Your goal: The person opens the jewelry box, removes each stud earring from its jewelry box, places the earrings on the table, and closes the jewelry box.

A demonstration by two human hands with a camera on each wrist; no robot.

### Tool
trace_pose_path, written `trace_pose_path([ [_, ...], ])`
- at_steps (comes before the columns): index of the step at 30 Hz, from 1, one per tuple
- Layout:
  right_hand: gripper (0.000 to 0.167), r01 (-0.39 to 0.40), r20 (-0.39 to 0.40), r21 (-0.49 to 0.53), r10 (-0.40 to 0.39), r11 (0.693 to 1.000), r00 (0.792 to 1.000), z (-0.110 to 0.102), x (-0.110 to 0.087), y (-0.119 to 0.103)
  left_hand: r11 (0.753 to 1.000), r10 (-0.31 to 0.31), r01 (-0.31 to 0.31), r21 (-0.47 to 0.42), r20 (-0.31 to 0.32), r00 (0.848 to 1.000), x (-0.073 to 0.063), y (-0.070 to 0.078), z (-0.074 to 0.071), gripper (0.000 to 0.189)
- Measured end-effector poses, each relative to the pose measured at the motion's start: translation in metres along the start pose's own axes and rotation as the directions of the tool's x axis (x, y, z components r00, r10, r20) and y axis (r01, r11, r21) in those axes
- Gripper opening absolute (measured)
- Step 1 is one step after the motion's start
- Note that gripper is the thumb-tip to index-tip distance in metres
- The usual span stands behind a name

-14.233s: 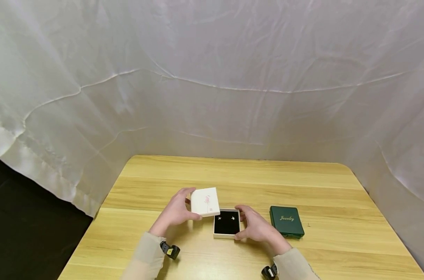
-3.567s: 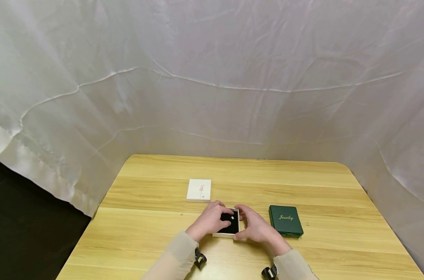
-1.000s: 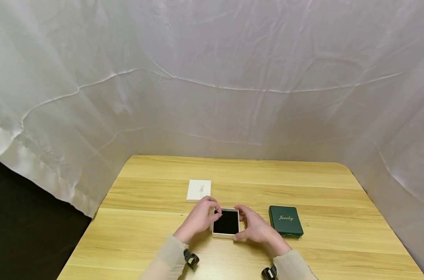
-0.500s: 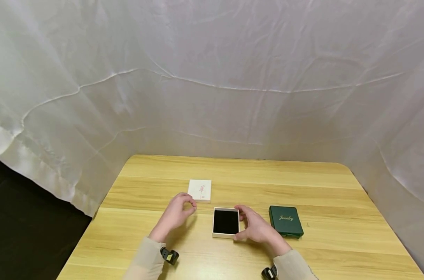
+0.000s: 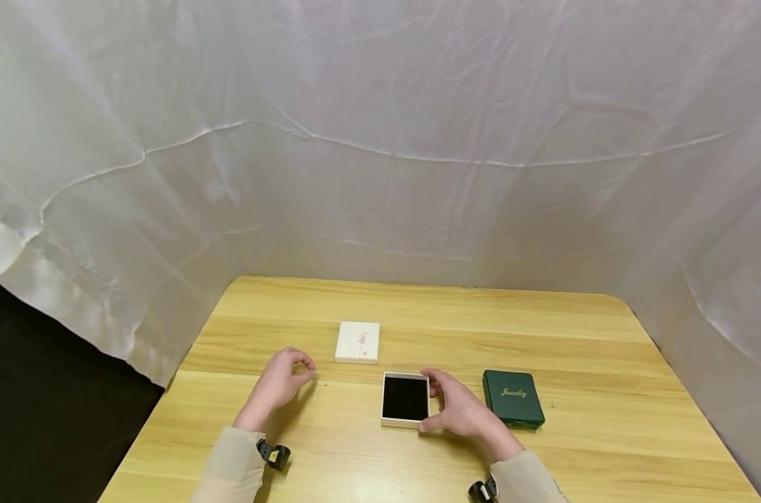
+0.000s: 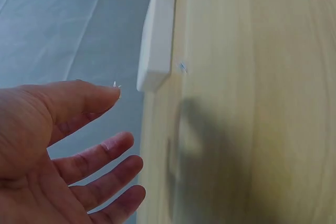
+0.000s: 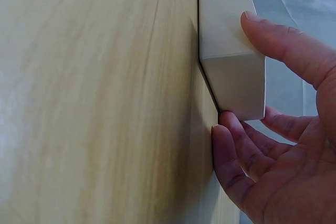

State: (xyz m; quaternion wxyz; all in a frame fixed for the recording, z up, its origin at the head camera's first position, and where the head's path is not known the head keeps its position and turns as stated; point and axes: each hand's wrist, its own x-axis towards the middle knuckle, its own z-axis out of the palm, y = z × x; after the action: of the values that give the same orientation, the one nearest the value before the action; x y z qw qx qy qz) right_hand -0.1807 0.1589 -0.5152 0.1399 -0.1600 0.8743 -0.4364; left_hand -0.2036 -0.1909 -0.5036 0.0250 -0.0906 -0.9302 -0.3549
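Note:
In the head view my left hand hovers over the table left of the white lid, which bears a pink flower print. Its thumb and index finger pinch a tiny bright earring, mostly hidden behind the thumb tip in the left wrist view; the other fingers spread loosely. Another small earring lies on the wood beside the lid. My right hand grips the right side of the white box base, thumb at the near corner and fingers at the far one. A bare black pad lines the base.
To the right of my right hand lies a closed green box with gold "Jewelry" lettering. A tiny thin mark or object shows on the wood beyond it. Pale curtains hang around the wooden table.
Both star earrings have left the black pad, and the lid now lies behind the base. Over the last second my left hand has moved left from the base with an earring; my right hand stays.

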Motion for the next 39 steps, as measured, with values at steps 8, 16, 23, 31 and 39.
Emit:
trace_pose_path([
  [8,0.091,0.007,0.01,0.007,-0.007,1.0,1.0,0.001,-0.001,0.002,1.0,-0.008,0.008,0.01,0.034,0.999,-0.003,-0.009,-0.001,0.012],
  [16,0.091,0.004,0.011,-0.002,-0.004,1.0,1.0,0.0,-0.001,0.002,1.0,-0.01,0.009,0.007,0.085,0.996,-0.003,-0.008,0.004,0.011],
  [23,0.092,0.0,0.009,0.006,0.0,1.0,1.0,0.0,-0.001,0.001,1.0,-0.009,0.008,0.016,0.076,0.997,-0.002,-0.009,0.008,0.013],
  [31,0.091,-0.002,0.007,0.004,0.002,1.0,1.0,0.0,-0.001,0.002,0.998,0.012,-0.015,0.053,0.053,0.999,0.0,-0.011,0.015,0.013],
  [39,0.091,0.003,-0.005,0.0,-0.003,1.0,1.0,0.001,-0.001,0.001,0.997,0.026,-0.028,0.072,0.032,0.999,0.001,-0.013,0.018,0.016],
])
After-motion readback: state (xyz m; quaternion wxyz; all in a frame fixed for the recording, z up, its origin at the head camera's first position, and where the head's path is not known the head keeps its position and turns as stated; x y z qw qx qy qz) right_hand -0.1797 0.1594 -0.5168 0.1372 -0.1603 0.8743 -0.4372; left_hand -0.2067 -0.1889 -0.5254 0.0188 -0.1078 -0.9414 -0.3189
